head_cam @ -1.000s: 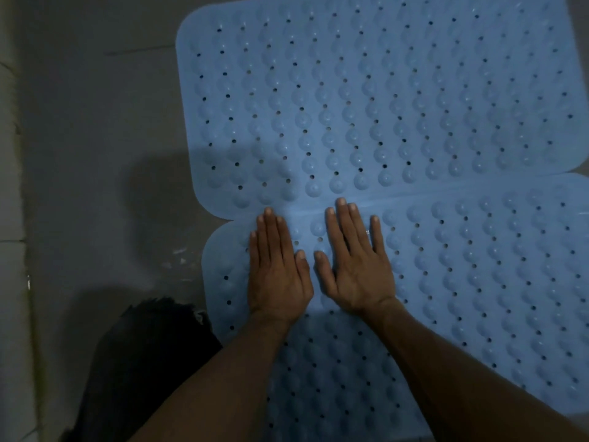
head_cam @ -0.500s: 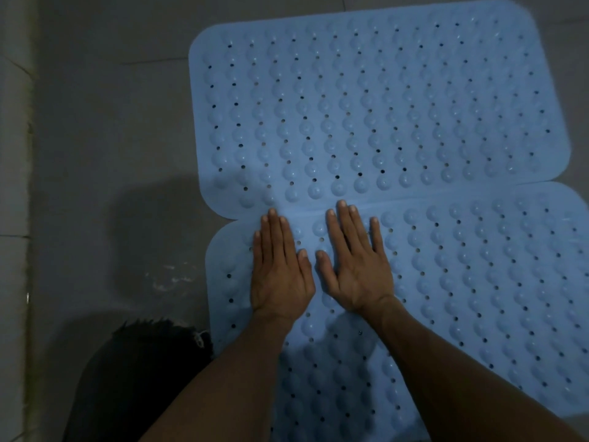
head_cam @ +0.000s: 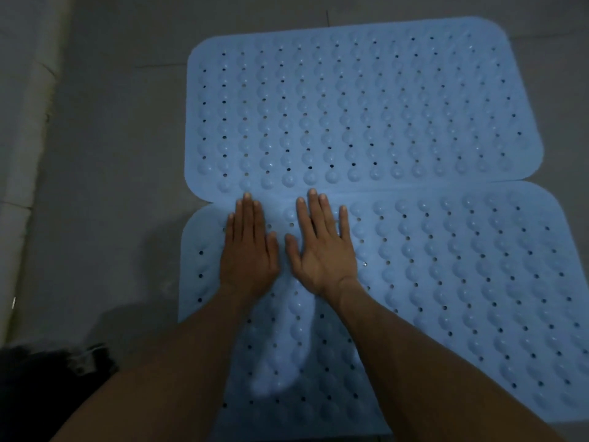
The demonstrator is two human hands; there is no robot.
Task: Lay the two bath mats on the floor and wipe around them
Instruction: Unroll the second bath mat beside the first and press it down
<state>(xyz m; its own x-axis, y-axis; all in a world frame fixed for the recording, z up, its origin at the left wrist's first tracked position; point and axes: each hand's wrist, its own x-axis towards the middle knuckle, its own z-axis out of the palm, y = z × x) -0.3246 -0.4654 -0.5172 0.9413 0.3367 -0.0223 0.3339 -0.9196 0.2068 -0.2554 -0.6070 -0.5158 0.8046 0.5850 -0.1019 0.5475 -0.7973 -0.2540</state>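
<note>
Both blue bath mats lie flat on the floor (head_cam: 105, 173), far mat (head_cam: 360, 106) overlapping near mat (head_cam: 462, 275), where left hand (head_cam: 248, 250) and right hand (head_cam: 322, 250) press open-palmed; judged light, floppy rubber, best lifted by an edge.

Both mats (head_cam: 360, 110) look rubbery, bumpy, perforated; floor (head_cam: 111, 154) matt, smooth.

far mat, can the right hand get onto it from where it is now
Probably yes: the right hand lies flat on the near mat, fingertips at the seam, and nothing lies between them and the far mat.
</note>
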